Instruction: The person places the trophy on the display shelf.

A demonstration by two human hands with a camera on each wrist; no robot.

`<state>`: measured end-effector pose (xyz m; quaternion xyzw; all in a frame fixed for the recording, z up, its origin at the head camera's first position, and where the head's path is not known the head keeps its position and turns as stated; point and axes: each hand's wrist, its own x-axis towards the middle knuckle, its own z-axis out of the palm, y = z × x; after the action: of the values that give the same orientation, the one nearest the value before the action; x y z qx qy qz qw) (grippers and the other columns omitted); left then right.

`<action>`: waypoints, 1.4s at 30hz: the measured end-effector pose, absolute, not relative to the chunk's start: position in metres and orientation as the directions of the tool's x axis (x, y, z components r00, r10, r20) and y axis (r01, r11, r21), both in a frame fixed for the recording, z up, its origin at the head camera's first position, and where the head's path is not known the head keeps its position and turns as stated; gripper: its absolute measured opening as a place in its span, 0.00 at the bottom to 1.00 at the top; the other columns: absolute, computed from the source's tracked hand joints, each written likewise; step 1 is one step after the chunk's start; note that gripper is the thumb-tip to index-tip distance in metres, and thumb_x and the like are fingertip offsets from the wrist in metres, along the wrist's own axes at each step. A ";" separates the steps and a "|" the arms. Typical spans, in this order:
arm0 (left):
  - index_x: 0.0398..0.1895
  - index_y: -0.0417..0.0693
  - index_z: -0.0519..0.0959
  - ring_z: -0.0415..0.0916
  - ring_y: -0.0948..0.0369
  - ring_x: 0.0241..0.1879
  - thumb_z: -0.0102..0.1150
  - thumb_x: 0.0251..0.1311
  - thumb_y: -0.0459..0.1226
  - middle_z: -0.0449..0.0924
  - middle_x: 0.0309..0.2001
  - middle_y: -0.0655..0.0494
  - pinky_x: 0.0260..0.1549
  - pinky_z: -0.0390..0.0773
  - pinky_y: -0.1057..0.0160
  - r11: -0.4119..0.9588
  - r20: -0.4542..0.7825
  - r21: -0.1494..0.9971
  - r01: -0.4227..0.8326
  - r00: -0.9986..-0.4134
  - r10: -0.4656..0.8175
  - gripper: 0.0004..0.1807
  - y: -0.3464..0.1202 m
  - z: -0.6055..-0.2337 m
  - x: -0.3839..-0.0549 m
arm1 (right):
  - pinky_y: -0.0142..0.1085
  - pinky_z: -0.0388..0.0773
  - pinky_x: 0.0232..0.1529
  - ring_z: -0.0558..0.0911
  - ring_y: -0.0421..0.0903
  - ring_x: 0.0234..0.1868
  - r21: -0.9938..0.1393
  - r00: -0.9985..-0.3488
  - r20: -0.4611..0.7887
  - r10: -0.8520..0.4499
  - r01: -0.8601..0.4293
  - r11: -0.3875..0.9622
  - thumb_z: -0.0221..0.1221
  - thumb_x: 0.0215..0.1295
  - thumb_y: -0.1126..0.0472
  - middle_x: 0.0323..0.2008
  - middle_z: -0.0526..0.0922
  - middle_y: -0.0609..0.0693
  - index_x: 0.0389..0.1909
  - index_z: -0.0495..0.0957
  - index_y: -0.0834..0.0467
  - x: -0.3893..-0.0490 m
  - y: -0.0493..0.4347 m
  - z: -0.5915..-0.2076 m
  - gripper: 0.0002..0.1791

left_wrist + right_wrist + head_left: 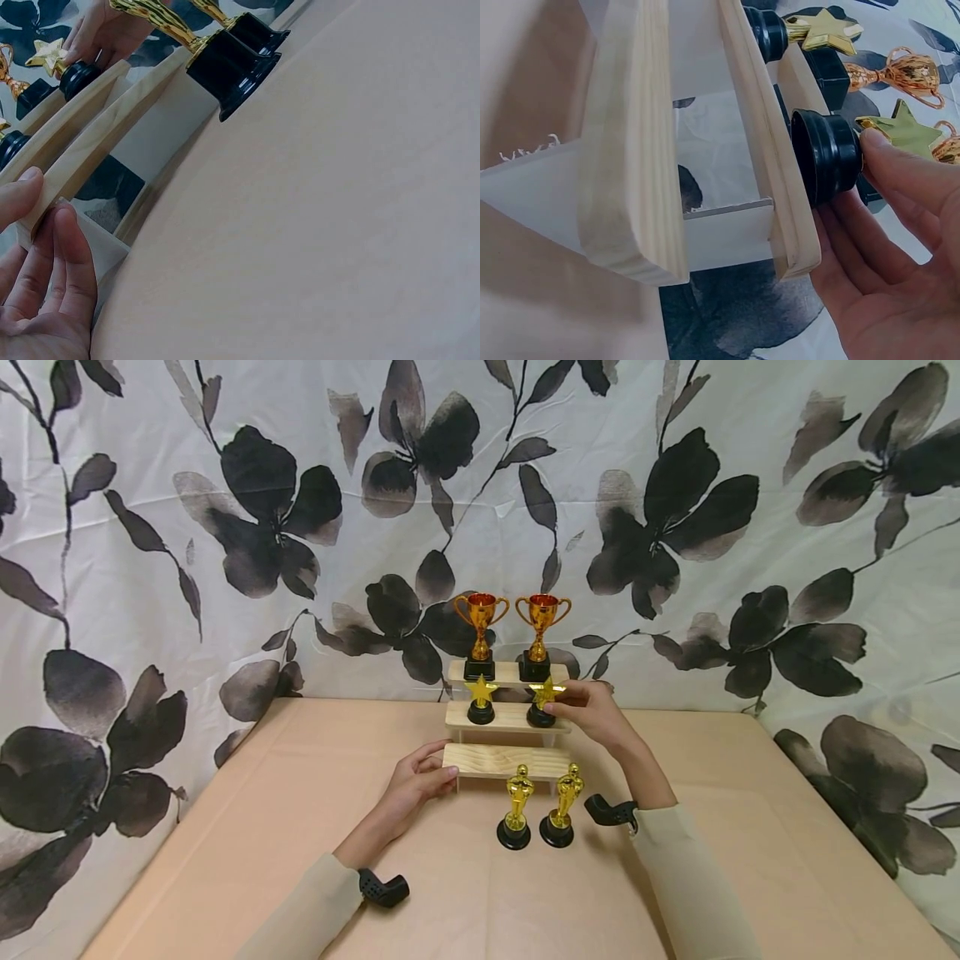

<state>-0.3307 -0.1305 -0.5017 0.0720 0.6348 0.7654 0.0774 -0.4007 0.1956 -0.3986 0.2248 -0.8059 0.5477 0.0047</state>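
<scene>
My right hand [596, 714] pinches a gold star trophy [547, 692] at the right end of the middle step of a three-step wooden stand [510, 761]. Its round black base sits at the step's edge in the right wrist view, thumb by the star. With the thumb on top and fingers beneath, my left hand [49, 277] grips the left end of the lowest step. Another star trophy [482, 693] stands on the middle step's left side. Two gold cup trophies, a left one [480, 618] and a right one [541, 622], occupy the top step.
Two gold figure trophies, one left [517, 802] and one right [566, 802], stand on the table [420, 902] before the stand's right half, between my forearms. Behind the table hangs a white cloth [525, 552] with dark flowers.
</scene>
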 end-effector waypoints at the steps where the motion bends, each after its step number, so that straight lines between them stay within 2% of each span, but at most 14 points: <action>1: 0.76 0.46 0.65 0.81 0.64 0.38 0.67 0.66 0.32 0.81 0.38 0.60 0.40 0.84 0.68 -0.182 0.013 0.983 -0.027 -0.977 0.211 0.36 -0.131 -0.502 -0.331 | 0.29 0.83 0.46 0.87 0.38 0.43 -0.881 -0.898 0.256 -0.357 -0.369 0.297 0.67 0.69 0.63 0.48 0.86 0.63 0.53 0.83 0.66 -0.401 0.195 -0.399 0.16; 8: 0.76 0.46 0.65 0.82 0.64 0.37 0.67 0.66 0.32 0.81 0.37 0.58 0.40 0.84 0.69 -0.177 0.011 0.984 -0.026 -0.979 0.205 0.36 -0.131 -0.505 -0.332 | 0.30 0.83 0.48 0.87 0.37 0.44 -0.880 -0.902 0.249 -0.354 -0.363 0.305 0.66 0.69 0.62 0.50 0.86 0.64 0.54 0.82 0.66 -0.401 0.193 -0.401 0.16; 18: 0.76 0.46 0.66 0.82 0.64 0.38 0.70 0.64 0.34 0.82 0.38 0.59 0.40 0.84 0.68 -0.188 0.013 0.982 -0.026 -0.978 0.206 0.38 -0.131 -0.507 -0.333 | 0.29 0.83 0.47 0.87 0.39 0.44 -0.860 -0.899 0.279 -0.338 -0.391 0.329 0.67 0.69 0.63 0.48 0.87 0.64 0.52 0.83 0.65 -0.400 0.191 -0.402 0.14; 24: 0.76 0.46 0.65 0.81 0.65 0.38 0.67 0.66 0.32 0.82 0.37 0.60 0.41 0.85 0.68 -0.188 0.018 0.982 -0.022 -0.978 0.207 0.36 -0.131 -0.506 -0.331 | 0.28 0.83 0.48 0.87 0.40 0.46 -0.857 -0.902 0.274 -0.334 -0.387 0.341 0.67 0.69 0.63 0.49 0.87 0.62 0.51 0.84 0.64 -0.401 0.191 -0.405 0.14; 34: 0.76 0.45 0.65 0.81 0.65 0.37 0.66 0.66 0.32 0.80 0.36 0.60 0.40 0.84 0.68 -0.188 0.021 0.982 -0.018 -0.979 0.205 0.36 -0.130 -0.504 -0.330 | 0.28 0.82 0.48 0.87 0.47 0.48 -0.854 -0.900 0.273 -0.339 -0.389 0.346 0.66 0.70 0.62 0.49 0.86 0.65 0.49 0.83 0.66 -0.401 0.190 -0.406 0.13; 42: 0.76 0.45 0.65 0.81 0.65 0.36 0.66 0.67 0.31 0.82 0.36 0.60 0.38 0.83 0.69 -0.184 0.025 0.983 -0.014 -0.977 0.212 0.36 -0.131 -0.503 -0.329 | 0.30 0.82 0.47 0.86 0.43 0.45 -0.847 -0.899 0.278 -0.338 -0.396 0.354 0.66 0.70 0.61 0.47 0.86 0.64 0.49 0.83 0.65 -0.402 0.190 -0.407 0.13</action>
<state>-0.3291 -0.1307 -0.5033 0.0778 0.6345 0.7654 0.0738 -0.4021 0.1896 -0.4065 0.2232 -0.8225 0.5225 0.0274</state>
